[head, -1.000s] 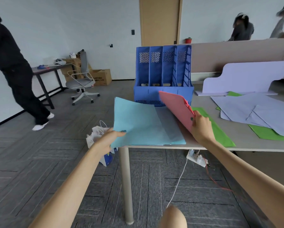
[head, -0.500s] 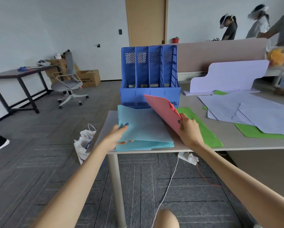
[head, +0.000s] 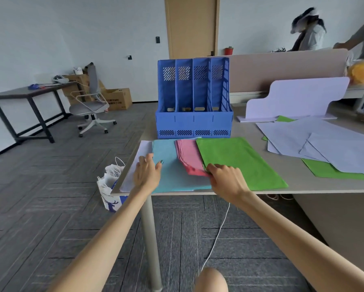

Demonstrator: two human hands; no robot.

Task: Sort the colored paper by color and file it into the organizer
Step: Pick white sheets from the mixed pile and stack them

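Left hand (head: 147,174): forearm reaching in from the lower left, palm down, fingers straight and spread, lying flat across the left edge of the blue paper (head: 174,167) and the pale lavender sheet (head: 134,165) beneath it. It grips nothing. The fingertips are blurred.

Right hand (head: 226,181): forearm reaching in from the lower right, knuckles up, fingers curled at the near corner of the pink paper stack (head: 188,155). It appears to pinch that corner, though the fingertips are tucked where pink meets the green paper (head: 238,161), so the grip is not clearly seen.

The three colours lie side by side on the near part of the table (head: 291,167): blue at left, pink in the middle and overlapping it, green at right with its edge over the pink.

The blue organizer (head: 193,98) stands upright just behind them; what its four slots contain cannot be made out.

More lavender sheets (head: 324,144) lie further right over another green sheet (head: 332,172), mostly covering it. The frame edge cuts them off.
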